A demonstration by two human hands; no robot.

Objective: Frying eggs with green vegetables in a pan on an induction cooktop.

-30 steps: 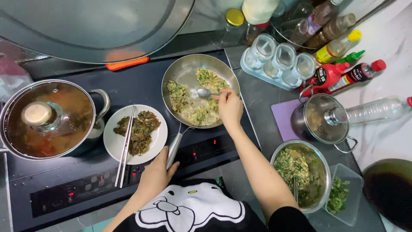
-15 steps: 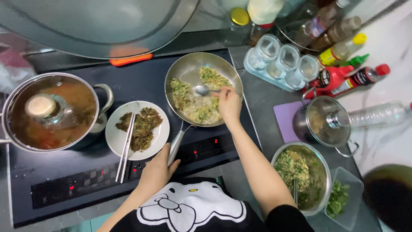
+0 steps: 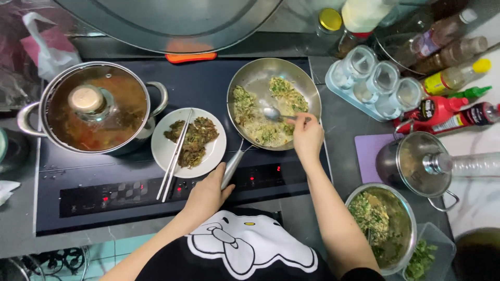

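Observation:
A steel frying pan (image 3: 260, 73) sits on the black induction cooktop (image 3: 104, 192) with green-flecked patties (image 3: 250, 117) frying in it. My right hand (image 3: 307, 138) holds a metal spoon (image 3: 273, 114) whose bowl rests on the patties near the pan's middle. My left hand (image 3: 208, 195) grips the end of the pan's handle (image 3: 233, 166) at the front of the cooktop.
A white plate (image 3: 208, 156) with cooked patties and chopsticks (image 3: 174, 156) lies left of the pan. A lidded pot of soup (image 3: 94, 109) stands at far left. A bowl of green batter (image 3: 383, 226), a small lidded pot (image 3: 416, 164), glass jars and sauce bottles crowd the right counter.
My view has shifted slightly. My right hand and the spoon stay on the patties, moving only a little; my left hand keeps hold of the handle.

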